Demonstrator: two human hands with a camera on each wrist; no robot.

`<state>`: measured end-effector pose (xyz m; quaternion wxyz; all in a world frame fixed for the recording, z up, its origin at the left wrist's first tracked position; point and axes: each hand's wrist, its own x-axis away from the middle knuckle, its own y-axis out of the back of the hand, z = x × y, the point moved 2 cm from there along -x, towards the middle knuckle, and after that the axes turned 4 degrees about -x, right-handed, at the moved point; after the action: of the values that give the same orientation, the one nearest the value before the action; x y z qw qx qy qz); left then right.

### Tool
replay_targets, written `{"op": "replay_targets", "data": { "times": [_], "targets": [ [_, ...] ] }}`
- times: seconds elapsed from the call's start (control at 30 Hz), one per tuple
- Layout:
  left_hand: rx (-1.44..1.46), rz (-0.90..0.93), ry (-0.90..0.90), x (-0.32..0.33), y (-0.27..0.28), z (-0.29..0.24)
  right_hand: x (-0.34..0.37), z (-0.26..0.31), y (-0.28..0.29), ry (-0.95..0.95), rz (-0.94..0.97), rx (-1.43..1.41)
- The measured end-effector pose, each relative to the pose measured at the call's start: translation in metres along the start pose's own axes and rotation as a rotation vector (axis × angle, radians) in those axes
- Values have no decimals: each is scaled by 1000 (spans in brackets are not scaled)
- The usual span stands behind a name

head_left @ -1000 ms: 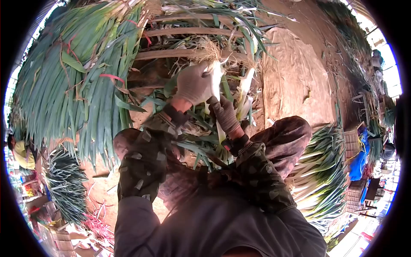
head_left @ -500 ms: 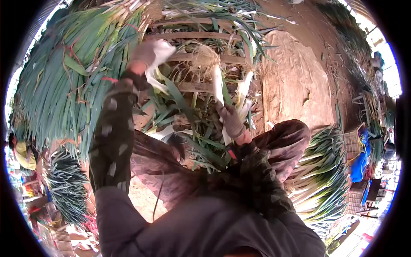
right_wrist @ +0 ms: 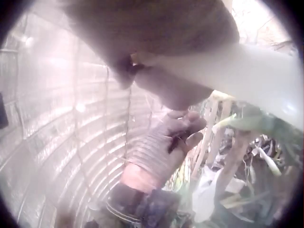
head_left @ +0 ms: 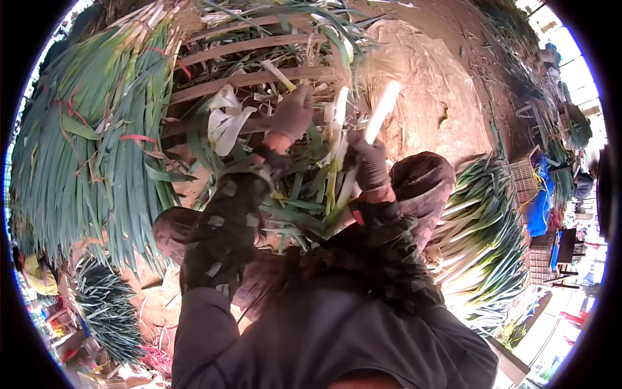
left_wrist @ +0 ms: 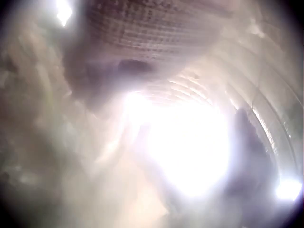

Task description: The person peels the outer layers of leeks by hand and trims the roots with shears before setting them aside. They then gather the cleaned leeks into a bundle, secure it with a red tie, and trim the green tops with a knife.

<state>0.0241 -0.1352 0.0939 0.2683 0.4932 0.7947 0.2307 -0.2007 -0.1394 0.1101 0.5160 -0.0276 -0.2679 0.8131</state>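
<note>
In the head view my gloved right hand (head_left: pixel 370 165) grips a leek (head_left: pixel 383 111) round its stalk, the bright white end tilted up and to the right. The right wrist view shows the white stalk (right_wrist: pixel 256 78) passing through that hand's fingers. My gloved left hand (head_left: pixel 291 113) hovers left of the leek over the leafy scraps. Its fingers (right_wrist: pixel 192 124) are loosely bent with nothing seen between them. A peeled white-and-green outer leaf (head_left: pixel 227 123) lies left of it. Another leek (head_left: pixel 339 110) stands between the hands. The left wrist view is blurred and glaring.
A big heap of green leeks (head_left: pixel 84 162) lies on the left. Wooden slats (head_left: pixel 253 79) run beyond the hands, with trimmings among them. Flattened brown sacking (head_left: pixel 427 91) covers ground at the right. White-stalked leeks (head_left: pixel 479 240) are stacked beside my right knee.
My left hand swung left with a peeled leaf, let it go and came back toward the middle. My right hand shifted right with the leek, which now leans right.
</note>
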Motion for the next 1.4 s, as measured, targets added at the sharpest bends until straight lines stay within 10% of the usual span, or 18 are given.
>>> {"op": "replay_targets", "data": {
  "times": [0.33,0.7,0.93,1.23,1.4],
  "targets": [
    [-309,123,48,-80,-131,31,-29,-7,55,-66,-234,73],
    [-99,158,-225,-33,-38,20,-29,-39,24,-138,-55,66],
    [-258,-20,-166,14,10,-55,-12,-56,-11,119,-79,184],
    [-156,-103,-125,40,23,-59,-12,-67,-16,303,-10,225],
    [-572,-109,78,55,7,-20,1,-63,-4,173,61,281]
  ]
}}
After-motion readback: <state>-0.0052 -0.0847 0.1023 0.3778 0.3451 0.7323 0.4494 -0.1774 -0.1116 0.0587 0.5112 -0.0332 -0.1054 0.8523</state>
